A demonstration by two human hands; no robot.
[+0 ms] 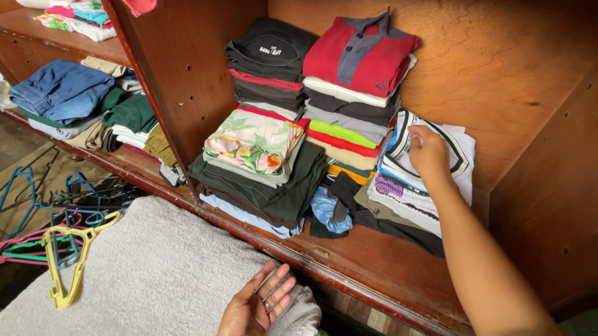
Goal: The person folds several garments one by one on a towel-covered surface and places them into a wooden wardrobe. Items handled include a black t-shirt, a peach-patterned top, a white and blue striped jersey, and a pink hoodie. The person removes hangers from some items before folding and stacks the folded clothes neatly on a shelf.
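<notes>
While the right hand (428,151) reaches deep into the brown wooden wardrobe shelf (377,256), it rests on top of a folded white T-shirt with a dark ringed print (457,148), which crowns the rightmost, lowest stack of folded clothes near the shelf's right side wall. The fingers (415,136) curl down onto the cloth; whether they pinch a fold or merely press it flat is hard to tell from this angle. The shirt looks light, soft and limp, likely to sag and unfold if lifted by one corner, so a flat palm under the folded edge, or a grip across both layers at the front, would probably keep its shape.

Just left of it rises a taller stack topped by a red polo shirt with a grey collar (359,52), and beside that a pile capped by a black folded shirt (269,48). In front lies a floral cream-and-pink garment (252,143) on dark green cloth.

The left hand (253,314) lies palm up, fingers loosely spread and holding nothing, on a grey-white towelling surface (141,276). Coloured plastic hangers (58,241) lie on the floor to the left.
</notes>
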